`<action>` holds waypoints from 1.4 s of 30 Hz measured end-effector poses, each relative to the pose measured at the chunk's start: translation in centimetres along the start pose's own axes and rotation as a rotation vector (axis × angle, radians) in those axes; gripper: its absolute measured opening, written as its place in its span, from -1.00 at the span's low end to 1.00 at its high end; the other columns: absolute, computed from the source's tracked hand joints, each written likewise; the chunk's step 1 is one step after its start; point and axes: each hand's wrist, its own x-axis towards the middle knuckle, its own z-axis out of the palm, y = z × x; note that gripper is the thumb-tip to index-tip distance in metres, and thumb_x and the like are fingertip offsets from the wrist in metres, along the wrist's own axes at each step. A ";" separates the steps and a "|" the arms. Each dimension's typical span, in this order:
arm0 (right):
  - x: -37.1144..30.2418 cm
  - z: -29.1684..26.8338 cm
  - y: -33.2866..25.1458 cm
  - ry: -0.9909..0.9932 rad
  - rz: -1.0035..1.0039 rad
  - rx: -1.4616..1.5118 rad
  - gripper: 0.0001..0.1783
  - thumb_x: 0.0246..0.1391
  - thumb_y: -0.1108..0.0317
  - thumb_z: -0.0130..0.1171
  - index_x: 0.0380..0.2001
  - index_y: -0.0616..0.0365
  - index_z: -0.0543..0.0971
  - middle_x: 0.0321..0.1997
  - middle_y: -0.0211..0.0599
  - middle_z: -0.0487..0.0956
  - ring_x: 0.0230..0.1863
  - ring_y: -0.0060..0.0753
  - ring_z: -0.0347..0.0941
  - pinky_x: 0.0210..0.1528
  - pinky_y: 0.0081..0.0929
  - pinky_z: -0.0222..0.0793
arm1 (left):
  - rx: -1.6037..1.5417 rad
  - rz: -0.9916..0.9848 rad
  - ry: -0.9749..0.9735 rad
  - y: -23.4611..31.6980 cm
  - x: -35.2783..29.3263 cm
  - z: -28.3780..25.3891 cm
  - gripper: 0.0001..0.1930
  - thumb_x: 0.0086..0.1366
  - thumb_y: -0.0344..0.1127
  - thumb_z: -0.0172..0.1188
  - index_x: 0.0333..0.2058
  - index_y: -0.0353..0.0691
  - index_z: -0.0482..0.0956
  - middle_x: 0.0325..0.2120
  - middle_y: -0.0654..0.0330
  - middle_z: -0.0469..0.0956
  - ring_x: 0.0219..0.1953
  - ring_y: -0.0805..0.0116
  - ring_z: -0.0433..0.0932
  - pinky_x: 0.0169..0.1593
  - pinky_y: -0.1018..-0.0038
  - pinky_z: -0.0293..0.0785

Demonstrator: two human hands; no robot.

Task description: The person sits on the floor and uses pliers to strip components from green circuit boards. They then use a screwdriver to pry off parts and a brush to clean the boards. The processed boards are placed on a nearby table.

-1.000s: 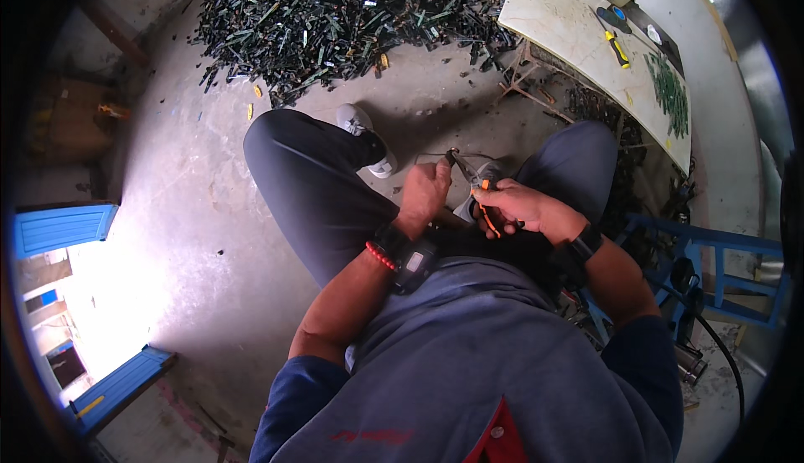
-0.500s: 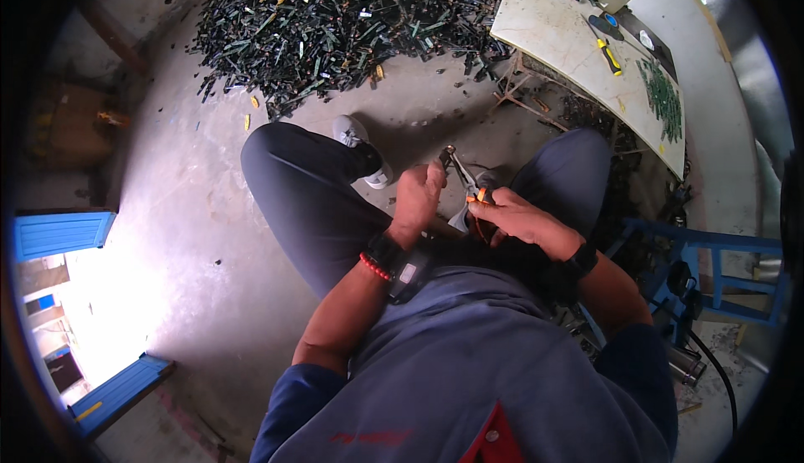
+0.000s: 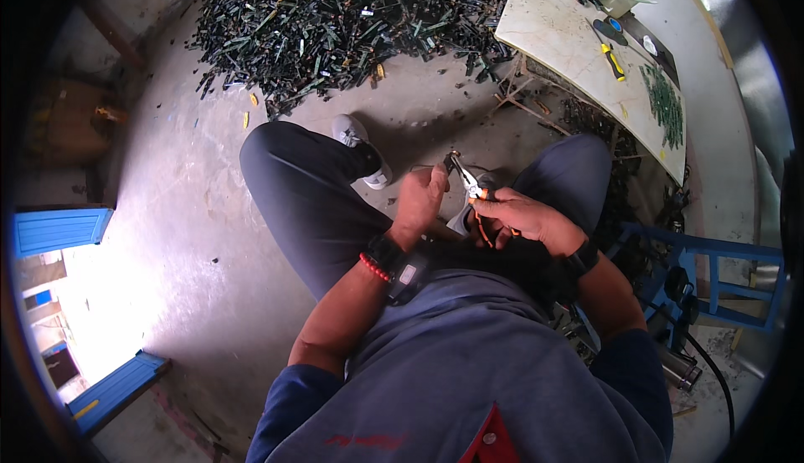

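The left hand (image 3: pixel 421 198) pinches a dark piece (image 3: pixel 450 161), best held steady for the pliers (image 3: pixel 471 186) the right hand (image 3: pixel 526 215) grips

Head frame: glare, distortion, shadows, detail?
Head view: doorway blown out, glare on the floor; head view: fisheye bows the table edge, corners black; head view: shadow beside the left shoe; head view: pliers catch light, piece at their tip too small to make out.

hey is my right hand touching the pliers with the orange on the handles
Touching. The head view shows it: the right hand is closed around the orange-handled pliers, with their metal nose sticking out beyond the grip.
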 end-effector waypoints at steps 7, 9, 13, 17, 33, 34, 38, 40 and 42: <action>0.0 -0.1 -0.3 -0.034 0.035 0.082 -0.56 0.21 -0.04 -0.05 -0.31 0.18 0.46 -0.46 -0.25 0.60 -0.47 -0.44 0.55 -0.59 -0.61 0.35 | 0.016 0.009 0.004 0.3 0.0 0.0 -0.46 0.32 -0.01 -0.08 -0.60 -0.42 0.47 -0.74 0.03 0.39 -0.61 0.25 0.40 -0.43 0.32 0.34; 0.1 0.0 -0.2 -0.039 0.026 0.121 -0.56 0.22 -0.03 -0.07 -0.31 0.18 0.47 -0.47 -0.24 0.60 -0.49 -0.45 0.55 -0.61 -0.63 0.33 | 0.024 0.020 0.009 0.3 0.0 0.0 -0.47 0.32 -0.02 -0.09 -0.60 -0.42 0.47 -0.74 0.02 0.38 -0.61 0.25 0.40 -0.43 0.32 0.34; 0.5 0.0 0.1 -0.041 -0.023 0.120 -0.56 0.23 -0.01 -0.08 -0.34 0.19 0.47 -0.51 -0.25 0.59 -0.53 -0.47 0.54 -0.68 -0.65 0.27 | 0.045 0.018 0.038 0.9 -0.1 0.0 -0.48 0.32 -0.04 -0.09 -0.60 -0.42 0.47 -0.73 -0.01 0.39 -0.61 0.23 0.41 -0.42 0.31 0.34; 0.6 0.2 0.3 0.013 -0.087 0.093 -0.56 0.23 -0.01 -0.08 -0.38 0.19 0.48 -0.54 -0.28 0.57 -0.58 -0.49 0.52 -0.72 -0.69 0.20 | 0.038 0.026 0.053 1.1 0.0 0.1 -0.50 0.32 -0.07 -0.09 -0.60 -0.43 0.47 -0.72 -0.04 0.40 -0.60 0.17 0.43 -0.42 0.29 0.35; 1.1 0.7 0.6 -0.089 -0.165 0.256 -0.56 0.23 -0.01 -0.08 -0.41 0.18 0.47 -0.55 -0.25 0.53 -0.63 -0.48 0.48 -0.76 -0.70 0.13 | -0.186 -0.083 0.032 0.3 0.0 0.1 -0.49 0.34 0.03 -0.10 -0.62 -0.30 0.42 -0.78 0.35 0.27 -0.72 0.58 0.20 -0.64 0.55 0.11; 1.3 1.0 0.9 -0.112 -0.176 0.334 -0.56 0.22 -0.02 -0.08 -0.41 0.18 0.47 -0.56 -0.25 0.53 -0.62 -0.45 0.48 -0.73 -0.67 0.16 | -0.237 -0.121 0.017 0.4 0.0 0.1 -0.49 0.33 0.04 -0.10 -0.61 -0.28 0.41 -0.79 0.37 0.25 -0.73 0.59 0.17 -0.66 0.57 0.08; 1.7 2.0 1.9 -0.277 -0.204 0.621 -0.51 0.19 -0.10 -0.06 -0.37 0.19 0.45 -0.58 -0.20 0.48 -0.58 -0.32 0.44 -0.58 -0.51 0.30 | -0.381 -0.234 -0.065 2.4 -0.6 -0.2 -0.51 0.32 0.07 -0.10 -0.58 -0.24 0.40 -0.79 0.42 0.19 -0.75 0.63 0.11 -0.68 0.60 0.00; 1.7 2.4 2.3 -0.458 -0.204 0.716 -0.49 0.19 -0.11 -0.07 -0.37 0.20 0.46 -0.59 -0.20 0.46 -0.59 -0.30 0.42 -0.55 -0.49 0.32 | -0.409 -0.214 -0.144 2.3 -0.6 -0.2 -0.52 0.31 0.09 -0.10 -0.56 -0.23 0.40 -0.80 0.43 0.18 -0.76 0.64 0.09 -0.68 0.60 -0.02; 0.6 3.2 1.5 -0.311 -0.243 0.565 -0.52 0.21 -0.07 -0.10 -0.33 0.19 0.45 -0.58 -0.23 0.47 -0.61 -0.41 0.38 -0.60 -0.60 0.27 | -0.430 -0.231 -0.101 2.0 -0.6 -0.4 -0.52 0.30 0.09 -0.07 -0.56 -0.23 0.40 -0.80 0.45 0.17 -0.77 0.65 0.07 -0.69 0.61 -0.03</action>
